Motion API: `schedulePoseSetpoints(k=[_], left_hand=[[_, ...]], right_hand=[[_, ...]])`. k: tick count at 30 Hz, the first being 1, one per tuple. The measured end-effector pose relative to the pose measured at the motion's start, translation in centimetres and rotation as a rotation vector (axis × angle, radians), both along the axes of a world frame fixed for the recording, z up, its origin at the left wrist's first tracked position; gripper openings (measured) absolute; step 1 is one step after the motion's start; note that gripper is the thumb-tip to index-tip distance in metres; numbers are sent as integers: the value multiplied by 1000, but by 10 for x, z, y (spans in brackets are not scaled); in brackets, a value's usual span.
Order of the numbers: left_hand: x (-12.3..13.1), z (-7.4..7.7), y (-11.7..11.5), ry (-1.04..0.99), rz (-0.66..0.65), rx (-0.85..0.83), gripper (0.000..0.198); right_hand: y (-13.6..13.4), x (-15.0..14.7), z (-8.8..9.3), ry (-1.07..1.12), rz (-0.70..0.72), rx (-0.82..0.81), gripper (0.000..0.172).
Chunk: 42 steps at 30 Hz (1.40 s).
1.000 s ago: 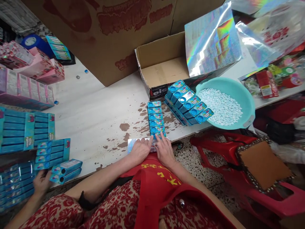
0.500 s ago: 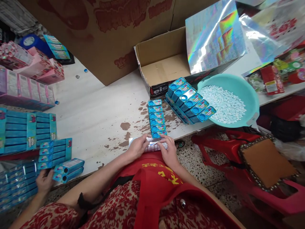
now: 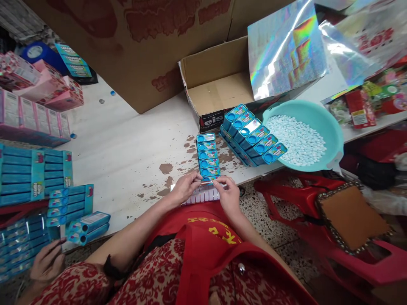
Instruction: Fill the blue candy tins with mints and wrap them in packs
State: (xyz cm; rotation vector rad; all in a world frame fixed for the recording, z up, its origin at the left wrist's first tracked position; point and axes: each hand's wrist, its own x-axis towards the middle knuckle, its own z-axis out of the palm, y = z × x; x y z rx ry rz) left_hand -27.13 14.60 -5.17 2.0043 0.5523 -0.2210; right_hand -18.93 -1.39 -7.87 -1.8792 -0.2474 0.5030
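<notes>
My left hand (image 3: 187, 187) and my right hand (image 3: 228, 193) are both pinched at the table's front edge. Between their fingertips stretches a thin pale strip (image 3: 207, 182), seen edge-on, like a label. Beneath them lies a shiny sheet with a row of pale strips (image 3: 203, 195), partly covered by my fingers. Just beyond stands a row of several small blue candy boxes (image 3: 208, 163), each with a round spot on its top. The strip is in front of the nearest box; whether it touches I cannot tell.
More blue boxes (image 3: 254, 134) sit in a tray beside a turquoise basin (image 3: 333, 127) of small white candies. Behind are an open carton (image 3: 219, 91) and holographic sheets (image 3: 286, 51). Blue packs (image 3: 19, 173) and another person's hand (image 3: 47, 260) are at left. A red stool (image 3: 305, 190) stands right.
My hands have risen slightly from the sheet to the nearest box, with the thin strip now between them. At left, the other person's hand has moved down, away from the blue boxes.
</notes>
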Motion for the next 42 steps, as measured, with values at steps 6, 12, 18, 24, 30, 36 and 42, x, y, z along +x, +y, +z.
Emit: schedulePoseSetpoints(k=[6, 12, 18, 24, 30, 36, 42], left_hand=[[5, 10, 2, 100, -6, -31, 14], [4, 5, -3, 115, 29, -63, 16], [7, -6, -2, 158, 151, -83, 12], [6, -10, 6, 194, 168, -87, 13], [5, -4, 9, 178, 156, -240, 13], [7, -11, 4, 168, 154, -284, 12], [2, -26, 1, 89, 202, -260, 17]], right_hand=[[1, 1, 3, 185, 20, 94, 24], [1, 3, -2, 172, 29, 35, 24], [5, 9, -8, -160, 41, -151, 19], [4, 17, -15, -195, 18, -165, 24], [2, 12, -1, -51, 133, -103, 36], [5, 15, -7, -116, 282, -208, 29], [6, 16, -9, -204, 317, -325, 22]])
